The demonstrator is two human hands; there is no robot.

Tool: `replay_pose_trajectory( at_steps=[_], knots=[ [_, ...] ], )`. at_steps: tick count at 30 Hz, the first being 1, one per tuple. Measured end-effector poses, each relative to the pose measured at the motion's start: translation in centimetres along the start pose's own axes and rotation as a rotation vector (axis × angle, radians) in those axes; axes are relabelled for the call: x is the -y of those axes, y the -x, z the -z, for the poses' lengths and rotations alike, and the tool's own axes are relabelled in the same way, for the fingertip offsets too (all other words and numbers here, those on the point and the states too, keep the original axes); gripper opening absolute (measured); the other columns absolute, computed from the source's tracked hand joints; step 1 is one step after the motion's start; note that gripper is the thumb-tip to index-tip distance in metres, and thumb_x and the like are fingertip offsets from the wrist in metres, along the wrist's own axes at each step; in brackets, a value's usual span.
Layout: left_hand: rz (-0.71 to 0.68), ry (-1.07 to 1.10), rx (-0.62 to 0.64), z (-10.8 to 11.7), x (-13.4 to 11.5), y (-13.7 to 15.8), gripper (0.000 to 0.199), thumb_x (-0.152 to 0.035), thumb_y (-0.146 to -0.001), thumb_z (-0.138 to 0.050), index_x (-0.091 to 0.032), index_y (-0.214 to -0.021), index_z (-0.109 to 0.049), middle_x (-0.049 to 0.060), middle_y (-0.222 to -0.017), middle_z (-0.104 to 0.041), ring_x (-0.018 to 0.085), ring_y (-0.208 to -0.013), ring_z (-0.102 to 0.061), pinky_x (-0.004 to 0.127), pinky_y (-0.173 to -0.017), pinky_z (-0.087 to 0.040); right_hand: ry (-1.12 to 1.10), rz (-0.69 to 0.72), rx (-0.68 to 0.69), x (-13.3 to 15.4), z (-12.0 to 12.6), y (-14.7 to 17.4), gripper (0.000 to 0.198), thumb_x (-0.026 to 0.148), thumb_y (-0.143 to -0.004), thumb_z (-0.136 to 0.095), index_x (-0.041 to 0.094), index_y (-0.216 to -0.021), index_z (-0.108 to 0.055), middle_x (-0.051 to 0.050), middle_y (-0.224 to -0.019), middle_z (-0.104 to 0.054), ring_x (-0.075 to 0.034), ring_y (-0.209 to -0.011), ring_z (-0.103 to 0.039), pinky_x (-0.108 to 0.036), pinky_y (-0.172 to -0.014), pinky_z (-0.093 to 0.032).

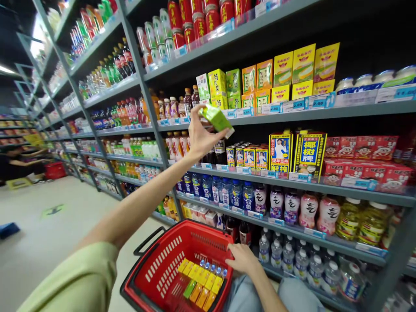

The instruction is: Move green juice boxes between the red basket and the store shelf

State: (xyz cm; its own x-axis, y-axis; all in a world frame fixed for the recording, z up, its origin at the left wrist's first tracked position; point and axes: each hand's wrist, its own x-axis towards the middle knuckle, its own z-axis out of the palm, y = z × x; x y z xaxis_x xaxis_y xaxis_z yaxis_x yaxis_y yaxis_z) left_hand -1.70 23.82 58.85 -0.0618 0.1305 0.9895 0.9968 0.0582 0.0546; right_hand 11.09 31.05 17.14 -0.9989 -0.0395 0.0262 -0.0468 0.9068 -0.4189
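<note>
My left hand (pixel 202 136) is raised before the shelves, its thumb and fingers closed round a green drink carton (pixel 215 118) that is tilted in the air. Behind it, similar green cartons (pixel 233 86) stand stacked on the shelf, between yellow and orange ones. Lower down, my right hand (pixel 242 258) grips the right rim of a red shopping basket (pixel 152 260). Inside the basket lie rows of yellow cartons (pixel 198 274), a few orange cartons (pixel 202 299), one green carton (pixel 190 289) and several small bottles with blue caps (pixel 212 268).
Drink shelves (pixel 227 171) run along the right and away to the left, with price tags on their edges. Bottled water (pixel 302 260) fills the lowest shelf. Far left, another person (pixel 16 162) is beside a red basket (pixel 54 170). A blue object (pixel 9 229) lies on the floor.
</note>
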Motion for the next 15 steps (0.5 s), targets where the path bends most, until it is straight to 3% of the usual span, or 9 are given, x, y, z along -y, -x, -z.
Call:
replay_pose_trajectory(
  at_steps=[4, 8, 12, 15],
  knots=[
    [-0.046, -0.01, -0.138, -2.2, 0.6, -5.0, 0.105, -0.059, -0.072, -0.09, -0.04, -0.154, -0.026, 0.011, -0.145, -0.044, 0.027, -0.113, -0.062, 0.041, -0.081, -0.064, -0.002, 0.017, 0.032, 0.2, 0.2, 0.2, 0.059, 0.04, -0.088, -0.059, 0.022, -0.144, -0.052, -0.017, -0.124, -0.073, -0.035, -0.118, -0.07, -0.043, -0.098, -0.051],
    [-0.051, -0.06, -0.164, -5.0, 2.4, -8.5, 0.101, -0.072, -0.081, -0.077, -0.043, -0.159, -0.019, 0.009, -0.141, -0.044, 0.026, -0.121, -0.055, 0.047, -0.093, -0.06, -0.052, 0.027, 0.021, 0.4, 0.6, 0.5, 0.068, 0.04, -0.09, -0.056, 0.021, -0.153, -0.043, -0.019, -0.127, -0.072, -0.038, -0.12, -0.069, -0.046, -0.1, -0.051],
    [-0.051, -0.116, -0.138, -7.8, 4.7, -10.3, 0.104, -0.075, -0.078, -0.078, -0.038, -0.159, -0.024, 0.01, -0.14, -0.046, 0.029, -0.123, -0.052, 0.051, -0.099, -0.055, -0.058, 0.014, 0.028, 0.1, 1.0, 0.8, 0.068, 0.036, -0.087, -0.056, 0.018, -0.152, -0.045, -0.022, -0.126, -0.071, -0.041, -0.119, -0.068, -0.05, -0.1, -0.051],
    [-0.019, -0.185, -0.085, -9.3, 5.4, -10.9, 0.102, -0.067, -0.072, -0.085, -0.035, -0.155, -0.035, 0.012, -0.139, -0.048, 0.034, -0.121, -0.055, 0.055, -0.1, -0.054, -0.049, -0.028, 0.06, -0.2, 1.0, 1.1, 0.069, 0.034, -0.084, -0.06, 0.016, -0.15, -0.048, -0.023, -0.127, -0.071, -0.042, -0.12, -0.068, -0.05, -0.1, -0.052]
  ],
)
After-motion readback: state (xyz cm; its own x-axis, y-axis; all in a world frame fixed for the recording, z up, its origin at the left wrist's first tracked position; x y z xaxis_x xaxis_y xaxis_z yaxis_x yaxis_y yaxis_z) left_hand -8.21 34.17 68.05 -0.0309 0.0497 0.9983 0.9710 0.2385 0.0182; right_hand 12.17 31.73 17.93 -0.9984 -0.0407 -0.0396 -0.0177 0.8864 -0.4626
